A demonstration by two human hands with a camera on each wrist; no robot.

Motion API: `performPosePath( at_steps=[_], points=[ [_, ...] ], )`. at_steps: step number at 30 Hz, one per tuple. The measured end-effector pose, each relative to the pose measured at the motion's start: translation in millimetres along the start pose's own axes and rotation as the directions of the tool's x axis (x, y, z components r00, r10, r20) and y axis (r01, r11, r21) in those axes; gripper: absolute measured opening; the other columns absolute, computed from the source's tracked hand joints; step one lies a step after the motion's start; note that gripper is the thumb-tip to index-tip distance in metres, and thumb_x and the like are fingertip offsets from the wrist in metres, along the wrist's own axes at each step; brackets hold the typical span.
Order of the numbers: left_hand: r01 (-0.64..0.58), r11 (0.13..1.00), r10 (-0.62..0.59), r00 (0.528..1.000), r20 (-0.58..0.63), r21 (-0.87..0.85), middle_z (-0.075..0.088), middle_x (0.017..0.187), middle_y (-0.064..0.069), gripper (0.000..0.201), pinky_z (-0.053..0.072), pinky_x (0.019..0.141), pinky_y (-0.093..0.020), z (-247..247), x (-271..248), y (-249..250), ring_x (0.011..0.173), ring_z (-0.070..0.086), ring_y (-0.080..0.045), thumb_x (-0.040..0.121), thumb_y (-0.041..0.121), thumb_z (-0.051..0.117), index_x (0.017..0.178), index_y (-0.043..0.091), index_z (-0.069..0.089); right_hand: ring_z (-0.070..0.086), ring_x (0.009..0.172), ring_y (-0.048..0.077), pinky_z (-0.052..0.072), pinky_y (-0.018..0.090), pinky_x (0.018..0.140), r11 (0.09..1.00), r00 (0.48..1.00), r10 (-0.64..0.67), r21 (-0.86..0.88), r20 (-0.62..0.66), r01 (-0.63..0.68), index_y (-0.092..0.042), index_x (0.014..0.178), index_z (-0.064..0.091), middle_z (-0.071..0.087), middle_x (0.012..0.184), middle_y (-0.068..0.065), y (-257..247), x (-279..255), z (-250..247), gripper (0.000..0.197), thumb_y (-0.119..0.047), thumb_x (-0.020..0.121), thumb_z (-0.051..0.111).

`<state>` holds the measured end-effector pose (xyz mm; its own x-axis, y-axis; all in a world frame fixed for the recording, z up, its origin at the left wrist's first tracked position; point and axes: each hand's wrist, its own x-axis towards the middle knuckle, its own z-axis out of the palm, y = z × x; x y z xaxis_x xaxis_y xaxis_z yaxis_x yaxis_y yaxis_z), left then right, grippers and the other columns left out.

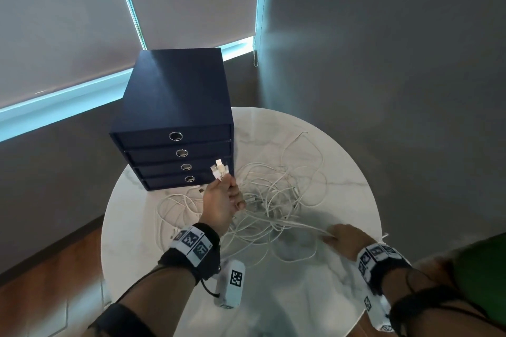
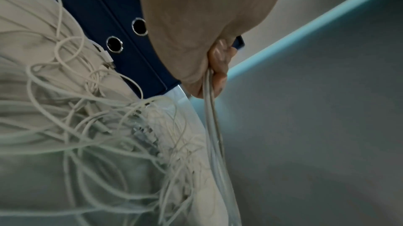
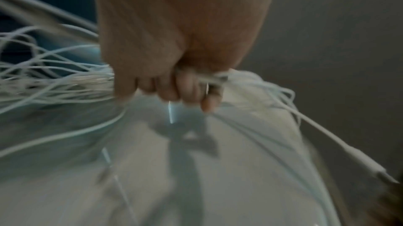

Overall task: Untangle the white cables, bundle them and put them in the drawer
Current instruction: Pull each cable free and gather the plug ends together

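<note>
Cables (image 1: 276, 200) white, thin, tangled on table (image 1: 342, 159); left hand (image 1: 221, 204) fingers clench plug ends; right hand (image 1: 346, 239) apparently grips strands.

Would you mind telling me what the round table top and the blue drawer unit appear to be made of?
Table top: white with grey veining and a soft sheen, so marble or a marble-look laminate. Drawer unit: matte navy, looks like fabric- or paper-covered board; its ring pulls shine like metal.

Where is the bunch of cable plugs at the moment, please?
In the head view, the plugs stick up from the left hand, in front of the blue drawer unit's lowest drawers.
</note>
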<state>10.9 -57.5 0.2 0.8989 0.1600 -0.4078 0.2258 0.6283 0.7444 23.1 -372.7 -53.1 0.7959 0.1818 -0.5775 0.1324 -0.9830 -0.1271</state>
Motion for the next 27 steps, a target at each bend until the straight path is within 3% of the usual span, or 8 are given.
performPosePath(
  at_steps=[3, 6, 10, 12, 15, 17, 21, 27],
  points=[
    [-0.033, 0.998, 0.033, 0.999, 0.005, 0.051, 0.032, 0.050, 0.005, 0.038, 0.033, 0.045, -0.024, 3, 0, -8, 0.041, 0.031, -0.011, 0.108, 0.017, 0.037, 0.071, 0.012, 0.046, 0.060, 0.099, 0.015, 0.041, 0.025, 0.077, 0.995, 0.990, -0.023, 0.097, 0.137, 0.010, -0.033, 0.100, 0.049, 0.054, 0.097, -0.018, 10, -4, -5, 0.061, -0.077, 0.062, 0.068],
    [-0.041, 0.996, 0.042, 0.999, -0.006, 0.085, 0.034, 0.049, 0.006, 0.038, 0.033, 0.046, -0.025, 1, 5, -8, 0.041, 0.032, -0.011, 0.108, 0.018, 0.039, 0.071, 0.012, 0.047, 0.061, 0.091, 0.012, 0.047, 0.026, 0.077, 0.961, 0.995, -0.064, 0.273, 0.080, 0.040, -0.032, 0.097, 0.056, 0.060, 0.096, -0.016, 7, 5, -18, 0.084, -0.092, 0.039, 0.065],
    [-0.045, 0.989, 0.050, 0.998, -0.027, 0.144, 0.034, 0.051, 0.005, 0.037, 0.033, 0.048, -0.027, -2, 10, -9, 0.043, 0.031, -0.012, 0.108, 0.020, 0.039, 0.073, 0.012, 0.047, 0.065, 0.095, 0.021, 0.049, 0.039, 0.090, 0.874, 0.997, -0.033, 0.481, -0.073, 0.064, -0.019, 0.094, 0.069, 0.069, 0.096, 0.000, -16, 17, -34, 0.056, -0.071, 0.074, 0.061],
    [-0.047, 0.985, 0.054, 0.998, -0.037, 0.167, 0.034, 0.052, 0.005, 0.037, 0.033, 0.047, -0.028, -4, 10, -9, 0.043, 0.032, -0.011, 0.108, 0.020, 0.038, 0.073, 0.013, 0.047, 0.064, 0.095, 0.025, 0.047, 0.038, 0.088, 0.878, 0.995, -0.010, 0.475, -0.097, 0.055, -0.020, 0.087, 0.067, 0.068, 0.094, 0.002, -29, 26, -33, 0.049, -0.066, 0.082, 0.050],
    [-0.054, 0.980, 0.063, 0.997, -0.044, 0.190, 0.033, 0.053, 0.004, 0.038, 0.033, 0.046, -0.027, -6, 10, -9, 0.042, 0.031, -0.010, 0.108, 0.019, 0.038, 0.072, 0.013, 0.047, 0.064, 0.095, 0.026, 0.042, 0.030, 0.077, 0.923, 0.993, -0.048, 0.375, -0.112, 0.087, -0.027, 0.075, 0.059, 0.064, 0.090, 0.001, -49, 37, -24, 0.025, -0.033, 0.097, 0.049],
    [-0.061, 0.980, 0.072, 0.996, -0.052, 0.188, 0.033, 0.053, 0.004, 0.038, 0.032, 0.047, -0.026, -8, 9, -8, 0.042, 0.031, -0.010, 0.108, 0.017, 0.038, 0.072, 0.013, 0.048, 0.065, 0.094, 0.029, 0.037, 0.027, 0.071, 0.935, 0.990, -0.016, 0.348, -0.137, 0.064, -0.024, 0.072, 0.057, 0.063, 0.088, 0.006, -62, 42, -19, 0.027, -0.019, 0.097, 0.048],
    [-0.077, 0.980, 0.087, 0.995, -0.050, 0.184, 0.035, 0.051, 0.006, 0.036, 0.031, 0.049, -0.025, -11, 9, -5, 0.041, 0.032, -0.009, 0.107, 0.017, 0.039, 0.073, 0.013, 0.048, 0.062, 0.113, 0.032, 0.047, 0.032, 0.087, 0.978, 0.977, 0.164, 0.154, -0.136, -0.143, -0.004, 0.113, 0.065, 0.066, 0.120, 0.014, -64, 46, -9, 0.030, -0.011, 0.096, 0.042],
    [-0.078, 0.983, 0.086, 0.995, -0.041, 0.168, 0.036, 0.049, 0.007, 0.035, 0.032, 0.049, -0.027, -12, 10, -4, 0.041, 0.032, -0.009, 0.108, 0.016, 0.038, 0.074, 0.013, 0.048, 0.068, 0.102, 0.032, 0.049, 0.030, 0.074, 0.848, 0.881, 0.447, 0.387, -0.155, -0.363, -0.002, 0.101, 0.069, 0.071, 0.107, 0.016, -51, 42, -12, 0.025, -0.020, 0.091, 0.056]
  ],
)
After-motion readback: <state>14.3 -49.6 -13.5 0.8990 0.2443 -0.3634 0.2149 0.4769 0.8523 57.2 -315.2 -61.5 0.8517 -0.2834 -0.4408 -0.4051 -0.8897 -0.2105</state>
